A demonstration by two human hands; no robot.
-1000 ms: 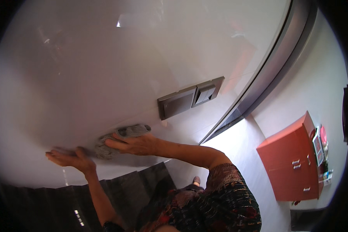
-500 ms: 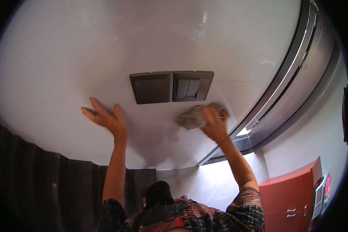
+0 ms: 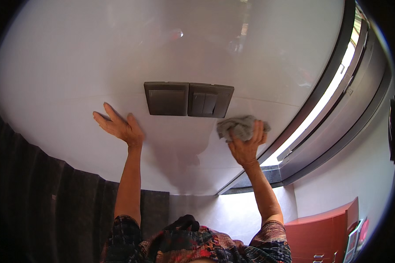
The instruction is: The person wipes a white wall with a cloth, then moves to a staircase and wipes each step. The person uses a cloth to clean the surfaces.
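My right hand [image 3: 246,147] presses a crumpled grey cloth [image 3: 238,127] against the glossy white wall [image 3: 175,144], below and right of a dark switch panel [image 3: 210,101]. Its fingers bend over the cloth's right side. Left of the panel, my left hand [image 3: 122,128] rests on the wall with fingers spread and nothing in it. Beside the rocker switches sits a dark blank-looking plate [image 3: 166,100], its edge almost touching theirs.
A dark door frame [image 3: 311,96] bounds the wall on the right, with a bright gap and grey door beyond. Dark stairs [image 3: 66,201] run along the lower left. A red cabinet [image 3: 324,232] stands at the lower right.
My right hand and the cloth have moved slightly right along the wall. The left hand stays nearly in place. The gap by the door frame looks wider from the shifted view.
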